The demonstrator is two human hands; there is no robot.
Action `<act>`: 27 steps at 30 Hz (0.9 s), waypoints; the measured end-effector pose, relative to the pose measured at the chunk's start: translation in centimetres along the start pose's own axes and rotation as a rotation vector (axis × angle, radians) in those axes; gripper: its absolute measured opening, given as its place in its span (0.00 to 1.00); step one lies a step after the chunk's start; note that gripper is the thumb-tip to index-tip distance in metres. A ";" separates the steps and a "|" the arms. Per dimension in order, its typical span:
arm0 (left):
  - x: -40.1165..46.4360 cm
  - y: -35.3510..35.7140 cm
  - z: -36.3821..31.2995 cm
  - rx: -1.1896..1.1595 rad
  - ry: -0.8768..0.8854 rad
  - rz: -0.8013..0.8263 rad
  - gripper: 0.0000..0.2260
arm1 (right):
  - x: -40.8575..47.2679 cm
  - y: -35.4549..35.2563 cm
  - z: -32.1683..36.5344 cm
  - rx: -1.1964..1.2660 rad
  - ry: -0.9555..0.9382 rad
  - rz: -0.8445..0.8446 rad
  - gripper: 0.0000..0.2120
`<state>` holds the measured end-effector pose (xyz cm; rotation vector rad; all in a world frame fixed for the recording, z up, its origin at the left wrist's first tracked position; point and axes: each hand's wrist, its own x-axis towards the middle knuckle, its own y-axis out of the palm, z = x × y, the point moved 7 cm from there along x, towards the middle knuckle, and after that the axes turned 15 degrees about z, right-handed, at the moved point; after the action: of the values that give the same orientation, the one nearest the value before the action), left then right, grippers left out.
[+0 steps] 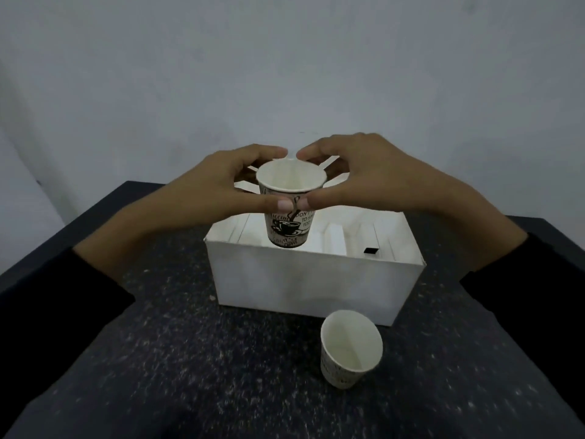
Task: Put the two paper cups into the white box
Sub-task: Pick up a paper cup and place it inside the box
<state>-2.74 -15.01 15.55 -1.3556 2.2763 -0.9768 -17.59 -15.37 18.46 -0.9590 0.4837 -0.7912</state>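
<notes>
A printed paper cup with a black coffee-cup drawing hangs upright above the left part of the open white box. Both hands hold it just under the rim: my left hand from the left, my right hand from the right, thumbs meeting at the front. A second paper cup stands upright on the table in front of the box, near its right front corner, untouched.
The box stands in the middle of a dark speckled table and has white dividers inside, plus a small black item near its front right. A pale wall rises behind the table's far edge.
</notes>
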 end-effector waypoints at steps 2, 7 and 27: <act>1.5 -0.5 0.8 0.032 -0.030 0.007 0.34 | 1.4 -0.3 -0.9 -0.031 0.017 0.005 0.30; 5.7 -0.9 4.2 0.067 -0.097 0.064 0.31 | 5.7 0.2 -3.9 -0.108 0.054 0.045 0.32; 12.3 3.0 12.8 0.499 -0.403 0.371 0.35 | 14.5 7.6 -10.7 -0.269 0.176 0.276 0.30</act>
<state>-3.46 -29.75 5.17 -0.7948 1.7393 -0.9514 -12.84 -29.84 6.16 -1.0459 0.8727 -0.5702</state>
